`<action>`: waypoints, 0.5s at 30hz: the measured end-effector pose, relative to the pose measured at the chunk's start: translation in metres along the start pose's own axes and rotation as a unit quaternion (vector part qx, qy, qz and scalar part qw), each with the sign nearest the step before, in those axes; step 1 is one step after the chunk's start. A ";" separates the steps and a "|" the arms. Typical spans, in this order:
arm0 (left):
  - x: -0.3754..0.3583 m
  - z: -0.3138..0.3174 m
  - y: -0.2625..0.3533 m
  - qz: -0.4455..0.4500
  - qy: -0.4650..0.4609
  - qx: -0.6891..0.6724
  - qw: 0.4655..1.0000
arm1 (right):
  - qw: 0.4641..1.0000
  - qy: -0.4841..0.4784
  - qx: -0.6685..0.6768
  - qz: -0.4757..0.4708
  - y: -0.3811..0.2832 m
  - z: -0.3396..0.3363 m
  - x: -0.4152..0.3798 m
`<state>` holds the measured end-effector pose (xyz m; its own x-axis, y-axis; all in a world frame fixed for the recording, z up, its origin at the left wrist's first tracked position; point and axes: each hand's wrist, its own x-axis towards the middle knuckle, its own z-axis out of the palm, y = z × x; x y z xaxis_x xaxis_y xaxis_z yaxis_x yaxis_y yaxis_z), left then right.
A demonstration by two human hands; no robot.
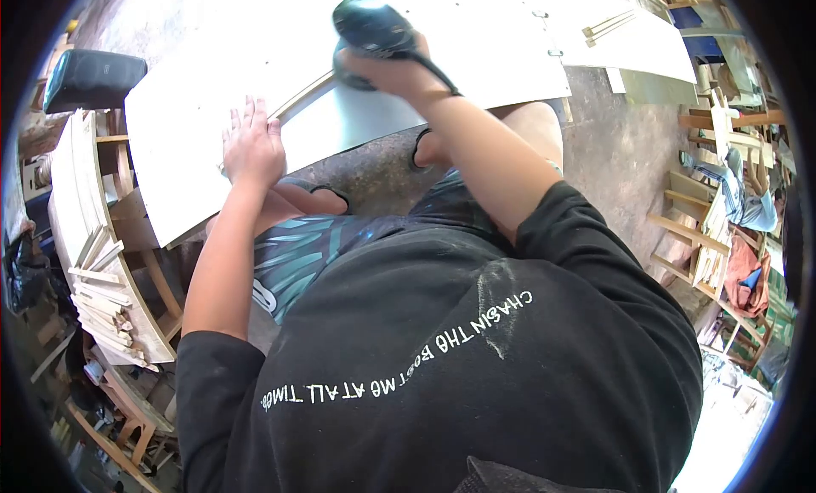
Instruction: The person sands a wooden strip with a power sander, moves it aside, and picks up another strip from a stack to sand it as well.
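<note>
My left hand (253,149) lies flat with its fingers stretched out on a white board (183,144), at the near end of a thin wooden strip (306,93). My right hand (398,72) is wrapped round a dark green power tool (374,25) with a rounded, shiny body. The tool stands over the far end of the strip; its exact kind and its lower part are hard to make out. A black cord (444,78) runs down from it past my wrist.
More thin strips (608,27) rest on the board at the right. A black box (95,81) stands at the left, above a curved panel (81,195) piled with wood offcuts (106,306). Wooden frames (693,204) and cloths fill the right side.
</note>
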<state>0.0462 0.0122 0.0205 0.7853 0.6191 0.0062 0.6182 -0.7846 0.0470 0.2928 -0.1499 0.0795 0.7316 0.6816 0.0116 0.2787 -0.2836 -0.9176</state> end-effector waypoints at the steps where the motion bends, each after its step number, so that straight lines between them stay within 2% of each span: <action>1: 0.001 0.004 -0.003 -0.005 -0.011 -0.008 1.000 | 0.999 -0.045 -0.028 0.000 -0.008 0.012 0.001; 3: 0.005 0.009 -0.003 -0.007 -0.017 -0.021 1.000 | 0.998 -0.030 -0.004 -0.047 -0.008 0.044 -0.002; 4: 0.004 0.009 -0.003 -0.009 -0.012 -0.024 1.000 | 0.991 -0.016 -0.071 -0.112 -0.007 0.056 -0.001; 6: 0.004 0.011 -0.001 -0.008 -0.008 -0.023 1.000 | 0.976 -0.001 -0.103 -0.189 -0.015 0.066 -0.001; 8: 0.003 0.011 -0.006 -0.006 -0.007 -0.010 1.000 | 0.989 -0.012 -0.038 -0.141 -0.020 0.061 -0.007; 11: 0.001 0.011 -0.006 0.000 0.011 0.000 1.000 | 0.989 -0.047 -0.123 -0.075 -0.017 0.036 0.008; 13: 0.000 0.009 -0.002 0.000 0.015 -0.012 1.000 | 1.000 -0.001 -0.021 -0.001 -0.012 0.013 0.010; 15: 0.000 0.008 -0.002 -0.005 0.014 -0.032 0.999 | 0.999 0.051 -0.003 0.004 0.013 -0.006 0.022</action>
<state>0.0453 0.0138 0.0127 0.7772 0.6283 0.0328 0.6220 -0.7752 0.1106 0.3165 -0.1425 0.0706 0.7939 0.6064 0.0448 0.2759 -0.2936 -0.9153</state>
